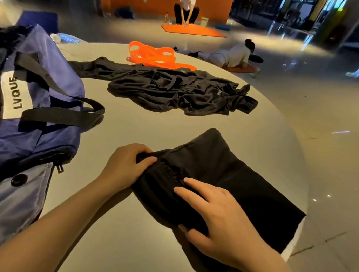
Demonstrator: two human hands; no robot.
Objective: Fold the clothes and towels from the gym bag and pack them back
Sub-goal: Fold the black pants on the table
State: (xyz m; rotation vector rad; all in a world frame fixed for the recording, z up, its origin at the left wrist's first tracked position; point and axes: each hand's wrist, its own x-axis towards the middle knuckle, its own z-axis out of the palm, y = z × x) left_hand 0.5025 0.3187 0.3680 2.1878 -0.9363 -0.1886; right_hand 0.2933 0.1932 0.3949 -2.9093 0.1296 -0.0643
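Folding of a black garment on a round table (139, 250), shown from the head view. At far left, the blue gym bag (27, 93) is seen lying on the table with its black strap (68, 114) draped toward the centre; its opening is not clearly visible. The black shorts (246, 179) are laid flat near the front edge, well apart from the bag, with the gathered waistband (169, 171) turned toward the hands. The waistband corner is pinched by the left hand (126, 166), its fingers curled round the cloth. The right hand (221, 218) is pressed onto the fabric, fingers spread above and the thumb tucked at the near edge, so the cloth appears lightly gripped. For a clean fold, the waistband is best kept taut between both hands, the edges matched before pressing, and creases smoothed outward. Farther back, a crumpled black shirt (178, 90) and orange bands (155, 55) are left unfolded, so most of the task is judged outstanding. At right, the shorts' hem overhangs the table rim and may slip if pulled.
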